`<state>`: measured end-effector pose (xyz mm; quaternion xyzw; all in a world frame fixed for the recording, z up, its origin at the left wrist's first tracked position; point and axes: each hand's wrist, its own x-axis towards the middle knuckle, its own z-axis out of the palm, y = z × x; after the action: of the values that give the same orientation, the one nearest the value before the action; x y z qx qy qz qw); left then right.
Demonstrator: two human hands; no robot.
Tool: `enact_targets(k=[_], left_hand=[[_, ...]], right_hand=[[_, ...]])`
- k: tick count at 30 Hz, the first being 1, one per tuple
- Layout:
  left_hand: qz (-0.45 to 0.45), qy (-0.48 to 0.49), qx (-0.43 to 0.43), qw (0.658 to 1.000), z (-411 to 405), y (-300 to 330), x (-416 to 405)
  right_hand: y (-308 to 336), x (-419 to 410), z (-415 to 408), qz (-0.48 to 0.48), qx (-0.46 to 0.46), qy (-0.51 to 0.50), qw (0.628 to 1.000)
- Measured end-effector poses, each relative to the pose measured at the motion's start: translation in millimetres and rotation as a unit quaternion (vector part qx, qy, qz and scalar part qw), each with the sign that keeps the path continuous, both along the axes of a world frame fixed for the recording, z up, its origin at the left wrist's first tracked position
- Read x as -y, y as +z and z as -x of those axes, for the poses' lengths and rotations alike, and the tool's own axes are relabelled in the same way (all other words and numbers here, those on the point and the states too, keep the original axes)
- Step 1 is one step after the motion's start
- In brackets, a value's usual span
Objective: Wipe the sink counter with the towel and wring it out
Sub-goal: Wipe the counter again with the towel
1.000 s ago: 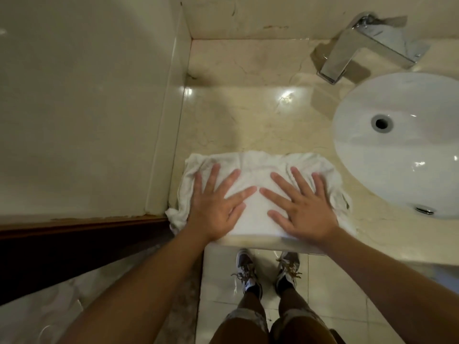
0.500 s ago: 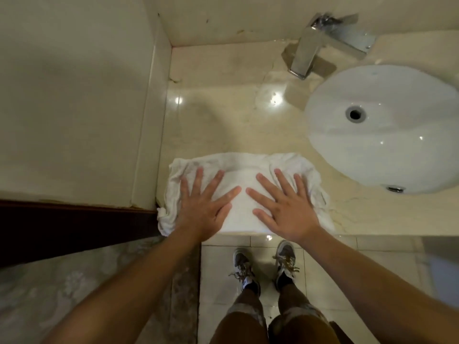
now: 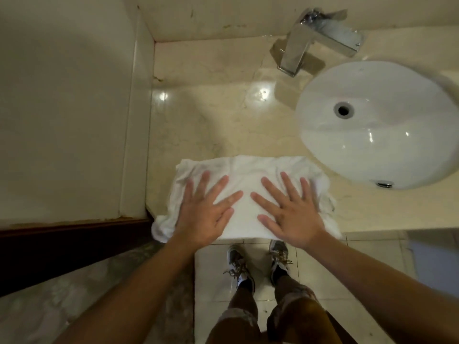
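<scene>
Both our hands, left hand (image 3: pixel 202 217) and right hand (image 3: pixel 293 214), lie flat, fingers spread, gripping nothing, on the white towel (image 3: pixel 244 175) | towel overhangs the counter (image 3: pixel 211 125) edge at lower centre | risk: it may slide off

no readable text, no labels, no brand marks, no numbers anywhere in view

A shiny metal tap (image 3: pixel 301 49) stands behind a round white sink (image 3: pixel 387 135). Down on the tiled floor (image 3: pixel 213 274) are two grey shoes (image 3: pixel 238 268) with laces. A dark wooden strip (image 3: pixel 74 234) runs along the left.
</scene>
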<state>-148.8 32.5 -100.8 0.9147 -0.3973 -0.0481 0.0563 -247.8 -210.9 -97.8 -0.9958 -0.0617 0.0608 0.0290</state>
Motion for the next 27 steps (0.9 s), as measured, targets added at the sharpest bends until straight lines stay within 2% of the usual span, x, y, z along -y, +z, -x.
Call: enact_targets(k=[3, 11, 18, 23, 27], left_hand=[[0.0, 0.006, 0.019, 1.0, -11, -4, -37], [-0.036, 0.027, 0.01, 0.999, -2, -3, -20], [-0.06, 0.014, -0.03, 0.998, 34, 3, 96], [-0.027, 0.011, -0.03, 0.999, 32, 4, 91], [-0.013, 0.011, -0.021, 1.0, 25, 2, 68]], right_hand=[[-3, -35, -14, -0.022, -0.011, 0.012, 1.0], [-4, -10, -2, -0.063, 0.03, 0.004, 0.998], [-6, 95, 50, 0.016, 0.058, -0.037, 0.998], [-6, 84, 46, 0.033, 0.056, -0.047, 0.997], [-5, 62, 35, 0.012, 0.053, -0.036, 0.998]])
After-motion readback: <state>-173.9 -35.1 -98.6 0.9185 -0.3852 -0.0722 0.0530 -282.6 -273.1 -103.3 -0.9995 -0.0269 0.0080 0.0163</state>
